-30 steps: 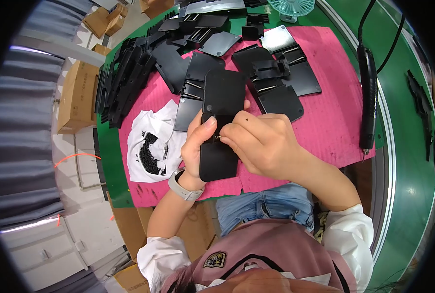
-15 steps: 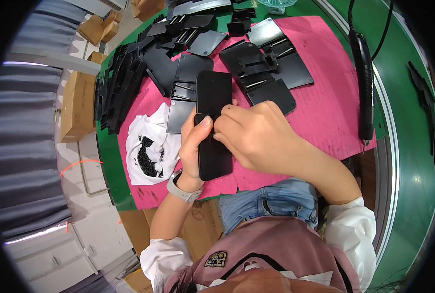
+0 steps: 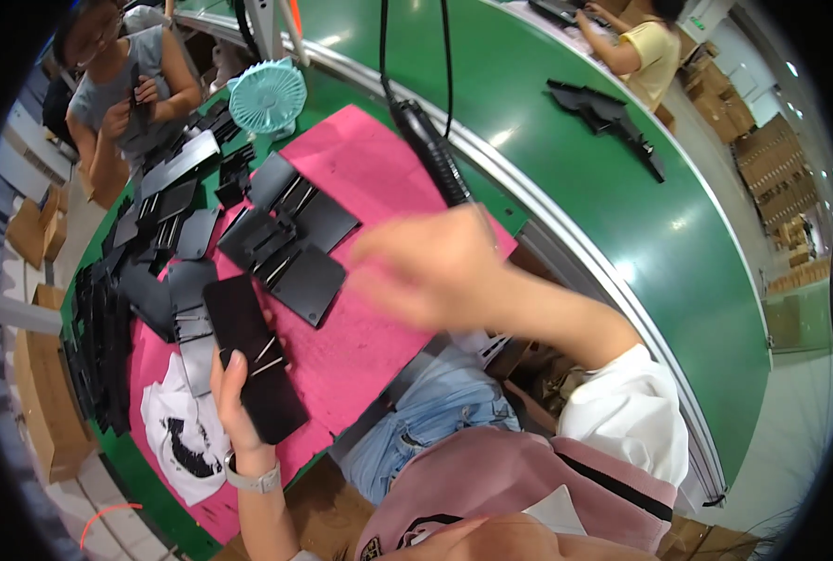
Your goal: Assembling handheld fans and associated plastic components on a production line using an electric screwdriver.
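My left hand [image 3: 236,402] is closed around a black hinged plate part [image 3: 234,313], with the thumb on its near face. Two short silver pins show at the middle of the part. My right hand [image 3: 435,266] is apart from it, over the right side of the pink mat [image 3: 379,178], and blurred by motion so its fingers are unclear. Nearest to that hand is a black electric screwdriver [image 3: 428,145] hanging on a cord, its lower end behind the hand. More black plate parts with silver pins [image 3: 290,234] lie on the mat beyond my left hand.
A white cloth [image 3: 159,411] with small black pieces [image 3: 192,455] lies at the left, near stacked black strips [image 3: 99,346]. A turquoise fan [image 3: 267,96] stands at the back. Co-workers sit across the green table [image 3: 660,243], where a long black part [image 3: 608,117] lies.
My right hand has left the black part and moved right, toward the screwdriver. My left hand still holds the part, now tilted. The view has turned right, bringing co-workers into sight.
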`<state>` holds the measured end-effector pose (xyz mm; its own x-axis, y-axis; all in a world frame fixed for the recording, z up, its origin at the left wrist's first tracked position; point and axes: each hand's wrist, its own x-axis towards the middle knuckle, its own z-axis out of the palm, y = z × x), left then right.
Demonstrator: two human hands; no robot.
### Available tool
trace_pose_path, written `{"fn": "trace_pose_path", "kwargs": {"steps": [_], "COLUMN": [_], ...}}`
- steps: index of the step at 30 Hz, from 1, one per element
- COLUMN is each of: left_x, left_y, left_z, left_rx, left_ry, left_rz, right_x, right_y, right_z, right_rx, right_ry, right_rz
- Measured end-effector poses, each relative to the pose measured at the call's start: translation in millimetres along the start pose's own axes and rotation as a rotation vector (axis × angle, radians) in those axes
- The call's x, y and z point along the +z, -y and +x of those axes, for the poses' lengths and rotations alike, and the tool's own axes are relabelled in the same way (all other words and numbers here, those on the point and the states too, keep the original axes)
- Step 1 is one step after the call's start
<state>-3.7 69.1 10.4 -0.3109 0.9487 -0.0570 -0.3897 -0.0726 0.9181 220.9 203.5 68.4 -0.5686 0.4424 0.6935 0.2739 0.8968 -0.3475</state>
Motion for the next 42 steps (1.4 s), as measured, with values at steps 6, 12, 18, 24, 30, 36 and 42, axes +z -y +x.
{"fn": "trace_pose_path", "kwargs": {"steps": [6, 12, 18, 24, 30, 36, 42], "left_x": [-5, -3, -5, -6, -3, 0, 1], "left_y": [3, 2, 6, 4, 4, 4, 1], "left_z": [1, 4, 5, 7, 7, 4, 2], "left_rx": [0.012, 0.033, 0.046, 0.054, 0.039, -0.004, -0.031], "left_ry": [0.018, 0.024, 0.058, 0.093, 0.088, 0.029, -0.015], "left_rz": [0.034, 0.043, 0.021, 0.019, 0.006, -0.016, -0.014], "right_x": [-125, -204, -239, -244, -229, -206, -218], "right_y": [-192, -314, -365, -369, -372, -382, -370], "right_z": [-43, -90, -130, -123, -122, -108, -147], "right_rx": [0.537, 1.180, 1.116, 1.049, 0.960, 1.101, 0.900], "right_ry": [0.025, 0.202, 0.315, 0.482, 0.569, 0.400, 0.265], "right_rz": [-1.090, -1.154, -1.042, -1.083, -1.238, -1.367, -1.427]}}
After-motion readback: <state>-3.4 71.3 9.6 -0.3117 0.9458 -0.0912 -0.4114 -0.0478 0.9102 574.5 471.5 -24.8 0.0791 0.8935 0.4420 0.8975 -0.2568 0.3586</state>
